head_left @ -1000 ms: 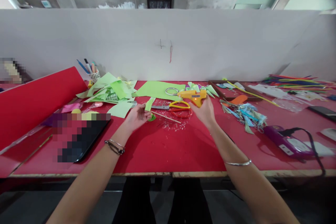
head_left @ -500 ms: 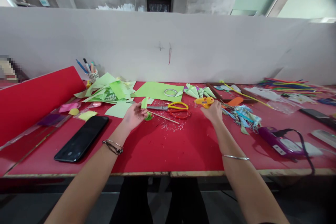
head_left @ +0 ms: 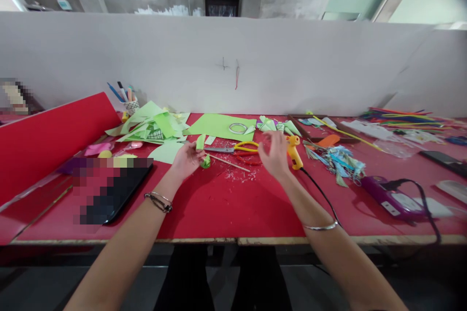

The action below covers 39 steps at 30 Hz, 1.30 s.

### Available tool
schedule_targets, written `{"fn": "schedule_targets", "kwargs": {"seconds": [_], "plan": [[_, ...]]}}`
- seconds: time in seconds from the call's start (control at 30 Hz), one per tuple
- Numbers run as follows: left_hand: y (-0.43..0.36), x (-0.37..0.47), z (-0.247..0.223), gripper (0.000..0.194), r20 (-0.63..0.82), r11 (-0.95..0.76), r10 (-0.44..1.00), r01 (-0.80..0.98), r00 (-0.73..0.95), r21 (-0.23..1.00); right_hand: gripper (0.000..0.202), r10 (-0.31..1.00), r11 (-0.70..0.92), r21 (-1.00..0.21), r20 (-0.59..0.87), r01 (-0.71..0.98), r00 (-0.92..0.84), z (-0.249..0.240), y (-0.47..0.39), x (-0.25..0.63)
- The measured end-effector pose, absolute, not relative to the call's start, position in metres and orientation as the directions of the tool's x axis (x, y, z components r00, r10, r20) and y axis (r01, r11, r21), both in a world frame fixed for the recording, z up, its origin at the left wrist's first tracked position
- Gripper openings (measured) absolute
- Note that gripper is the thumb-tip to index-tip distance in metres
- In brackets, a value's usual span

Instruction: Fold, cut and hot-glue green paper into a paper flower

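Between the fingertips of my left hand is a small light-green paper strip. A curled green paper piece shows just under those fingers. My right hand is in the air with its fingers apart, holding nothing. Right beside it, a yellow glue gun rests on the table, its black cord trailing toward me. Scissors with yellow and red handles lie between my hands, partly behind the right one. A thin wooden stick lies in front of them among white scraps.
Cut green paper is heaped at the back left near a pen cup. Green paper cones sit behind the glue gun. On the right are blue tassels and a purple power strip; a black phone lies left.
My right hand has let go of the glue gun and moved left, toward the scissors' handles. The gun now stands on the table. My left hand keeps the paper strip in place.
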<state>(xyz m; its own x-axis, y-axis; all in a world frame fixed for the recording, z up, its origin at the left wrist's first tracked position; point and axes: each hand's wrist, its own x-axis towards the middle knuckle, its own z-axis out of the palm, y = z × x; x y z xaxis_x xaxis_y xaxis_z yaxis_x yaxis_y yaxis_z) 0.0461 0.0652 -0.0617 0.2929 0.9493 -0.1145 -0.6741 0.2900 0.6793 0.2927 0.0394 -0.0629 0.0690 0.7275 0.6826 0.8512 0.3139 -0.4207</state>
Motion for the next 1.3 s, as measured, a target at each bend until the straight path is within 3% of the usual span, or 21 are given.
{"fn": "schedule_targets", "kwargs": {"seconds": [0.1, 0.23, 0.4, 0.53, 0.93, 1.2, 1.3], "plan": [[0.067, 0.045, -0.061, 0.021, -0.122, 0.286, 0.952, -0.68, 0.28, 0.675, 0.019, 0.801, 0.542, -0.426, 0.522, 0.724, -0.292, -0.069, 0.037, 0.266], [0.069, 0.043, -0.06, 0.021, -0.128, 0.274, 0.958, -0.69, 0.256, 0.67, 0.023, 0.777, 0.622, -0.381, 0.407, 0.684, -0.48, -0.072, 0.035, 0.232], [0.068, 0.042, -0.058, 0.021, -0.166, 0.29, 0.956, -0.676, 0.243, 0.678, 0.037, 0.699, 0.71, -0.183, 0.293, 0.68, -0.652, -0.07, 0.036, 0.194], [0.067, 0.043, -0.059, 0.019, -0.135, 0.23, 0.972, -0.685, 0.19, 0.692, 0.031, 0.711, 0.701, -0.126, 0.207, 0.702, -0.672, -0.074, 0.04, 0.184], [0.077, 0.045, -0.068, 0.006, -0.178, 0.172, 0.983, -0.613, 0.052, 0.771, 0.023, 0.792, 0.608, -0.15, 0.178, 0.779, -0.584, -0.075, 0.048, 0.188], [0.071, 0.045, -0.064, 0.008, -0.125, 0.128, 0.991, -0.557, 0.043, 0.82, 0.022, 0.761, 0.623, -0.109, 0.313, 0.775, -0.568, -0.076, 0.054, 0.203], [0.068, 0.047, -0.065, 0.008, -0.098, 0.099, 0.995, -0.475, 0.027, 0.874, 0.021, 0.715, 0.664, 0.012, 0.283, 0.748, -0.639, -0.072, 0.054, 0.223]]}}
